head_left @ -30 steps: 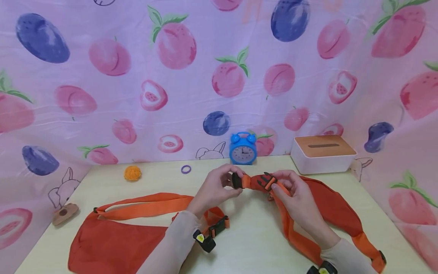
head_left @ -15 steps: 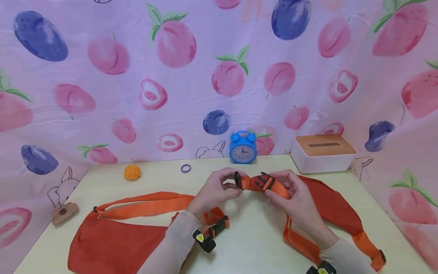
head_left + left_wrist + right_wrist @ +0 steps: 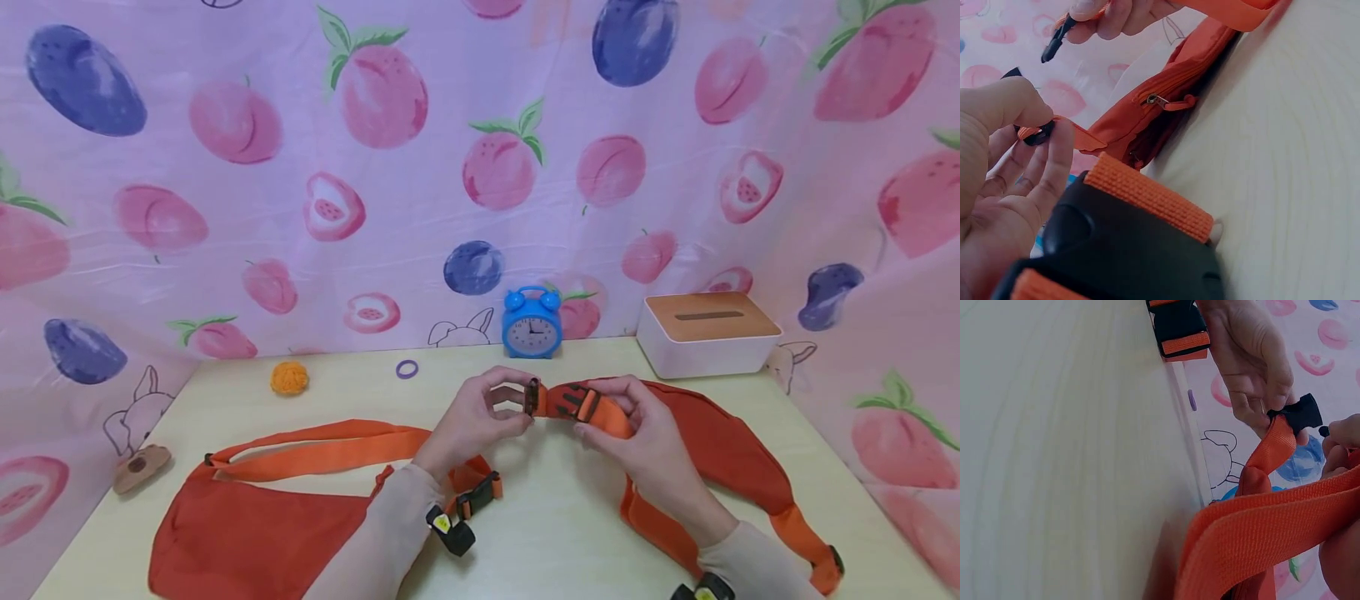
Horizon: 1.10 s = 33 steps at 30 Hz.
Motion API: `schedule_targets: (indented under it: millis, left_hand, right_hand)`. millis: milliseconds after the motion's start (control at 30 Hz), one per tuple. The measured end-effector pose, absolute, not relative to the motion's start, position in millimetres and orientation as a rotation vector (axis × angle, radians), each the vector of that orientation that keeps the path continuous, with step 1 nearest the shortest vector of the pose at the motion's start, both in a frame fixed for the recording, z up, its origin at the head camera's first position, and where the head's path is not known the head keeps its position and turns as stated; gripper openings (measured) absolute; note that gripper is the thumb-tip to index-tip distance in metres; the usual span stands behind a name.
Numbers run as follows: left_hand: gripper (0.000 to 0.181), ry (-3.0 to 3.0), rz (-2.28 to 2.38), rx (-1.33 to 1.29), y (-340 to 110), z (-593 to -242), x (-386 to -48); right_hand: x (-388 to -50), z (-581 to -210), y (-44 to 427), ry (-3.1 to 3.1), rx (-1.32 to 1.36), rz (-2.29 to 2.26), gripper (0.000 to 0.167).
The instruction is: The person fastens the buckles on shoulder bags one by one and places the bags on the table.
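Note:
My left hand [image 3: 476, 417] pinches the black socket half of a side-release buckle [image 3: 532, 397] between thumb and fingers, on a short orange strap. My right hand [image 3: 660, 433] holds a folded orange strap [image 3: 1272, 519] just behind the pronged buckle half [image 3: 581, 403], whose prongs point left. The halves are apart, as the right wrist view shows with the socket half [image 3: 1302, 414] near the prong tip. Both belong to a red waist bag [image 3: 720, 442] lying under and beyond my right hand. Its zipper [image 3: 1155, 100] shows in the left wrist view.
Beneath my left forearm lies a second red bag [image 3: 255, 533] with its black buckle [image 3: 478, 496] fastened. Along the back stand a blue alarm clock [image 3: 532, 323] and a tissue box [image 3: 708, 337], with a purple ring [image 3: 407, 369], an orange yarn ball [image 3: 289, 378] and a brown object [image 3: 142, 468] farther left.
The socket half has turned in my left fingers. My right hand has shifted slightly left with the pronged half, and the strap behind it now bunches at the fingers.

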<state>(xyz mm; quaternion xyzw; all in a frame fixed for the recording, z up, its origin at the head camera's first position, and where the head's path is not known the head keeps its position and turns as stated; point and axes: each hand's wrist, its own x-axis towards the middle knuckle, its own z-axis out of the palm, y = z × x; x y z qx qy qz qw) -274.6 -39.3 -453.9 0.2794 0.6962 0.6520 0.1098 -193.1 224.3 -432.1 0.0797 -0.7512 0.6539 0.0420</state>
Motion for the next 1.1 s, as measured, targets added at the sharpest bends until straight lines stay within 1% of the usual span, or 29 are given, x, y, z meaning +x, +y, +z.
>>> schedule_targets:
  millis: [300,633,800,1100]
  left_hand:
    - [0.049,1.989,1.975,0.848,-36,-456,-274]
    - [0.055,1.967,1.996,0.924,-35,-456,-274]
    - [0.058,1.949,2.024,0.886,-35,-455,-273]
    - [0.055,1.945,2.049,0.849,-34,-456,-273]
  right_hand:
    - [-193,-433,224,-2.278,0.339,1.974,0.062]
    - [-198,-439,227,-2.321,0.391,1.855,0.06]
    - [-198,-440,226,-2.363,0.389,1.807,0.058]
    - [-200,-443,227,-2.376,0.403,1.755,0.058]
